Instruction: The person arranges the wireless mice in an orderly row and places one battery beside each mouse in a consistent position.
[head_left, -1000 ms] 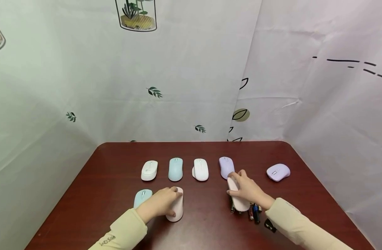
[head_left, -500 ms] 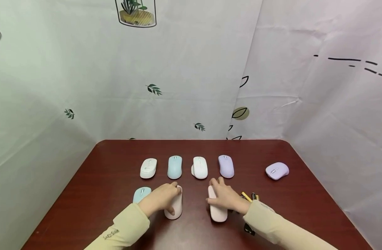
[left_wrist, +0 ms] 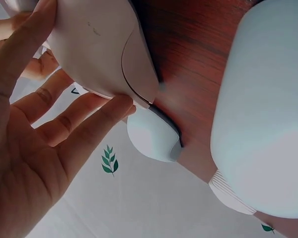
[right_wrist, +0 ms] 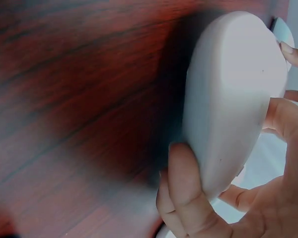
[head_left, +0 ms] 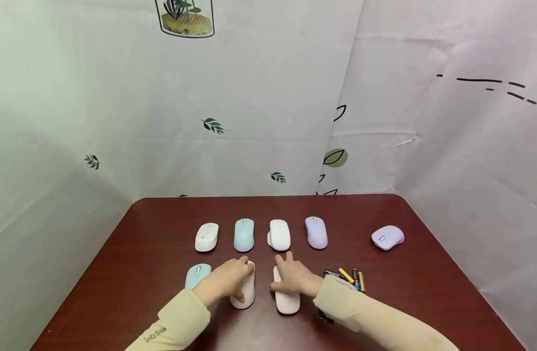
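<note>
On the near middle of the table, my left hand (head_left: 224,281) grips a pale pink computer mouse (head_left: 249,290) by its sides. The left wrist view has that pink mouse (left_wrist: 94,44) close up, with fingertips along its edges. Just to the right, my right hand (head_left: 296,278) holds a whitish mouse (head_left: 288,302) between thumb and fingers. In the right wrist view this whitish mouse (right_wrist: 233,94) is tilted, with a dark shadow on the table beside it. A light blue mouse (head_left: 197,275) is partly hidden behind my left hand.
Behind the hands stand a white mouse (head_left: 207,237), a blue mouse (head_left: 244,235), another white mouse (head_left: 279,235) and a purple mouse (head_left: 316,232) in a row. A second purple mouse (head_left: 387,238) lies far right. Several batteries (head_left: 355,278) lie by my right sleeve (head_left: 343,297).
My right hand has carried the whitish mouse leftward from over the batteries to beside the pink mouse. More of the batteries shows now. My left hand stays on its mouse.
</note>
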Demonstrator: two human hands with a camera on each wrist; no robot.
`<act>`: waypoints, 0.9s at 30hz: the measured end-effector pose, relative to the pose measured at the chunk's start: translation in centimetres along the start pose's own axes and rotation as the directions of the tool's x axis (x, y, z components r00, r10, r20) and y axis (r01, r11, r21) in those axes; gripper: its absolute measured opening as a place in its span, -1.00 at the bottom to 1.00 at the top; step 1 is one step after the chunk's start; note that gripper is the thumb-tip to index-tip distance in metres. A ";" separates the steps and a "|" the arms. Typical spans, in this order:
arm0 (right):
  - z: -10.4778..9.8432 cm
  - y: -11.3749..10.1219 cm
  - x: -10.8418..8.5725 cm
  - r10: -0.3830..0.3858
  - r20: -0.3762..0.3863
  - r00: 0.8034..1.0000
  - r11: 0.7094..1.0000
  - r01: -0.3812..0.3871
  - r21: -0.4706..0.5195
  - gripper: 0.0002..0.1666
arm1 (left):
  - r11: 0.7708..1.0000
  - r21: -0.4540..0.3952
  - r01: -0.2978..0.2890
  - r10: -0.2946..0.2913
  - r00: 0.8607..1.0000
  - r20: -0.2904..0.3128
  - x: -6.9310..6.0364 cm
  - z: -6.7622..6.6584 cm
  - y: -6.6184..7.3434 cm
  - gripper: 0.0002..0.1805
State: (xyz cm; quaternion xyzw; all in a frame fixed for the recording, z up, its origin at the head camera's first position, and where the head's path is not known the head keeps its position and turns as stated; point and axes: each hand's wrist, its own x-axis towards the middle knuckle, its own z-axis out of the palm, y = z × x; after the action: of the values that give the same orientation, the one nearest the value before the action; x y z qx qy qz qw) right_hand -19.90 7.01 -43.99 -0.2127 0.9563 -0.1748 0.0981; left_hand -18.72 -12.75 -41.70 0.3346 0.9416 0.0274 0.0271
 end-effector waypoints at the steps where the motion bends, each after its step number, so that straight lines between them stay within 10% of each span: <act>1: 0.1 0.0 0.2 0.002 -0.001 1.000 1.000 -0.002 -0.008 -0.25 | 1.000 0.000 0.000 0.000 1.000 -0.001 0.0 0.0 0.0 -0.43; 27: -0.1 -0.3 1.3 0.073 0.030 0.997 0.997 -0.073 -0.008 -0.29 | 0.999 -0.030 0.042 -0.040 0.998 0.054 0.8 -0.3 0.0 -0.37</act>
State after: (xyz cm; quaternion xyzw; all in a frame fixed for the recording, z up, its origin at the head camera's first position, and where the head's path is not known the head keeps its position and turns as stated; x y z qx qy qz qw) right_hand -20.97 6.22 -43.96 -0.1805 0.9625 -0.1644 0.1181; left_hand -19.36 -12.26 -41.40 0.3154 0.9466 0.0327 0.0580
